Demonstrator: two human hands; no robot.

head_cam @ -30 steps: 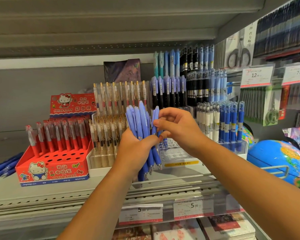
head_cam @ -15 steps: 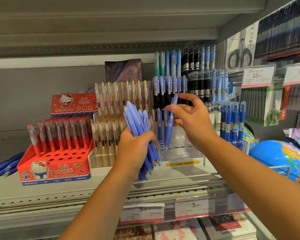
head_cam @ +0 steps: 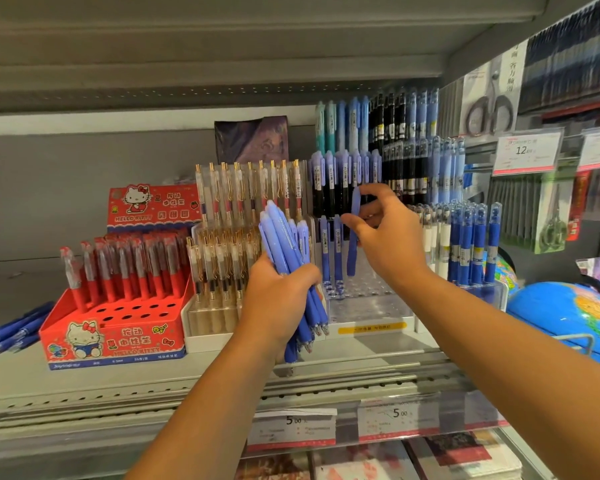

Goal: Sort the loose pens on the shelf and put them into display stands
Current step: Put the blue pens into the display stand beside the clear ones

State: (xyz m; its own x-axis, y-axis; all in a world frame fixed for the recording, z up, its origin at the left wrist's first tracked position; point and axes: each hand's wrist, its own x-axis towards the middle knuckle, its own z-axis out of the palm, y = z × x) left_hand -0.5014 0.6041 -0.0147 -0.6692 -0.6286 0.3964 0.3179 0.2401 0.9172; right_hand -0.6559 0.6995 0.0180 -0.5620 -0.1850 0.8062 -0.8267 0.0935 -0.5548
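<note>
My left hand (head_cam: 278, 299) grips a bundle of several blue pens (head_cam: 286, 237), tips down, in front of the shelf. My right hand (head_cam: 388, 237) pinches a single blue pen (head_cam: 353, 237) upright, its tip just above the holes of the clear tiered display stand (head_cam: 368, 303). Two blue pens (head_cam: 330, 251) stand in that stand's front row, just left of the held pen. Higher tiers behind hold rows of blue and black pens (head_cam: 347, 174).
A red Hello Kitty stand (head_cam: 115, 337) with red pens sits at left, a white stand of gold-clip pens (head_cam: 222, 258) beside it. Loose blue pens (head_cam: 11, 330) lie at the far left of the shelf. A blue globe (head_cam: 568, 313) stands at right.
My right hand drew one pen out of the bundle, carried it up and right, and now holds it lower over the clear stand. The left hand kept its bundle nearly still.
</note>
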